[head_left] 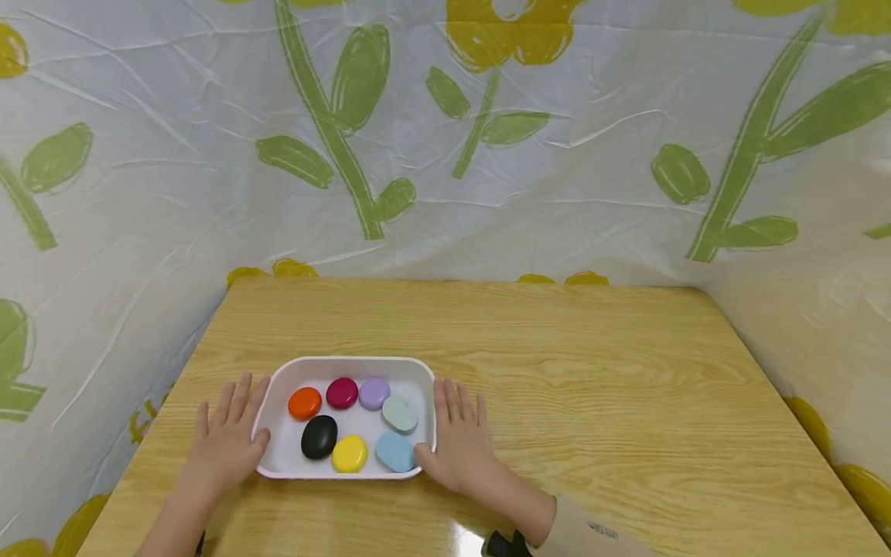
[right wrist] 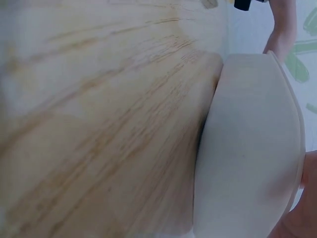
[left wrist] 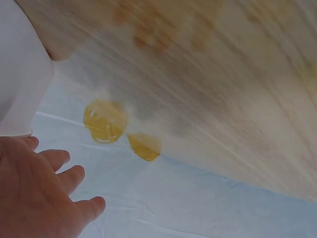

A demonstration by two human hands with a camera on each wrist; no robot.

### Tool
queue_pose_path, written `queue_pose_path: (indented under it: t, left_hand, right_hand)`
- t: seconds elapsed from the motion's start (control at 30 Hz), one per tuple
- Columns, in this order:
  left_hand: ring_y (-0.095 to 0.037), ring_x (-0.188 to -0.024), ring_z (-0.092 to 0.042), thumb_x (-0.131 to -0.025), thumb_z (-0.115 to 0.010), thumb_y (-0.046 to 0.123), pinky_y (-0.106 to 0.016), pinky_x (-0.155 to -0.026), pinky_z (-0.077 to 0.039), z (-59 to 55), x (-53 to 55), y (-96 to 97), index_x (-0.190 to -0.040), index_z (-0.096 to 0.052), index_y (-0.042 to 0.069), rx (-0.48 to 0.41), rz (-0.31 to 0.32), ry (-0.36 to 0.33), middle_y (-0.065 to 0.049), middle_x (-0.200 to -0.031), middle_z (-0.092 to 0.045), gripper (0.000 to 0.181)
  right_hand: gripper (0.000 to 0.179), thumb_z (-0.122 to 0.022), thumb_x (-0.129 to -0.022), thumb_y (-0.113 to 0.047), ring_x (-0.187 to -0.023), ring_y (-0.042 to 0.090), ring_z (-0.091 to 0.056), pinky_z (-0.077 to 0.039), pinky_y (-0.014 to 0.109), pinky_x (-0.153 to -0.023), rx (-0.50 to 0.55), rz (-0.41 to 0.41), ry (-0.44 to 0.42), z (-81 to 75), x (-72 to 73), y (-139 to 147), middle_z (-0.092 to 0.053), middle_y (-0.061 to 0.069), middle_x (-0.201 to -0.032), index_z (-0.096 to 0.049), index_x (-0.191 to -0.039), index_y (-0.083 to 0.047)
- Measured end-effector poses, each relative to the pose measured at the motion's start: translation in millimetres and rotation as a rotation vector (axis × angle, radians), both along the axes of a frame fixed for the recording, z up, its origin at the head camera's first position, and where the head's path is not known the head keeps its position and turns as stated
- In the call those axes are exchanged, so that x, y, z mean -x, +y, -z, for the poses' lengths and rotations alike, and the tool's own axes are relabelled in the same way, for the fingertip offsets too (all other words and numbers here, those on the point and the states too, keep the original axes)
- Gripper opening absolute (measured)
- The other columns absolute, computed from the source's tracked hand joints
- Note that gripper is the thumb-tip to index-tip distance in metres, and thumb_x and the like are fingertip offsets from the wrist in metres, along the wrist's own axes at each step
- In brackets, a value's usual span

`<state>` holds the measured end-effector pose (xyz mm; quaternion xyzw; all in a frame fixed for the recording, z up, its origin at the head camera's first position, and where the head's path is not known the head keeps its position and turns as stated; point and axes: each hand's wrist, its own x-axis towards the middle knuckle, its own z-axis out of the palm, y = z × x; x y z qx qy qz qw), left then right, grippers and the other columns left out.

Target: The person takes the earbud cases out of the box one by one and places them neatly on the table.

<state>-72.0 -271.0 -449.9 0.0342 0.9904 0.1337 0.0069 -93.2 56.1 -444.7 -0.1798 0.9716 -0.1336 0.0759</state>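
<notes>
Bare left forearm (head_left: 182, 507) comes closest at the lower edge, beside yellow lettering (head_left: 135, 426) too partial to read. Left hand (head_left: 226, 445) is spread loose, straight-fingered, at one end of the white tray (head_left: 358, 422), which sits on the table (head_left: 592, 387) with seven smooth coloured pieces (head_left: 349, 453). Likely steadying or positioning it; shifting it would call for even pressure from both sides. Right hand (head_left: 462, 449) flanks the other end, fingers straight, nothing clenched. Dark print (head_left: 602, 531) on the sleeve (head_left: 578, 530) is illegible.

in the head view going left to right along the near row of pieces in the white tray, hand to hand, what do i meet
Left hand → black piece → yellow piece → light blue piece → right hand.
</notes>
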Motion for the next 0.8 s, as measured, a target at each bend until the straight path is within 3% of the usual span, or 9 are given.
queue_pose_path:
  t: [0.47, 0.8]
  left_hand:
    - [-0.040, -0.136, -0.006, -0.087, -0.047, 0.022, -0.063, -0.104, 0.001, 1.5, -2.3, 19.5, -0.145, -0.017, 0.011, 0.007, -0.003, 0.037, -0.020, -0.150, -0.011, 0.066]
    - [-0.038, -0.137, -0.005, -0.088, -0.046, 0.023, -0.062, -0.104, 0.005, 2.8, -1.5, 22.8, -0.146, -0.016, 0.010, 0.024, 0.000, 0.033, -0.015, -0.151, -0.014, 0.067]
  right_hand:
    - [0.085, -0.046, -0.083, -0.044, -0.138, 0.037, -0.009, -0.003, 0.055, -0.109, -0.048, 0.035, 0.067, 0.1, -5.9, 16, -0.011, 0.019, -0.151, -0.009, -0.146, -0.001]
    - [0.084, -0.047, -0.082, -0.042, -0.138, 0.037, -0.008, -0.003, 0.055, -0.109, -0.022, 0.043, 0.041, -1.0, -5.1, 18, -0.012, 0.019, -0.151, -0.010, -0.146, 0.000]
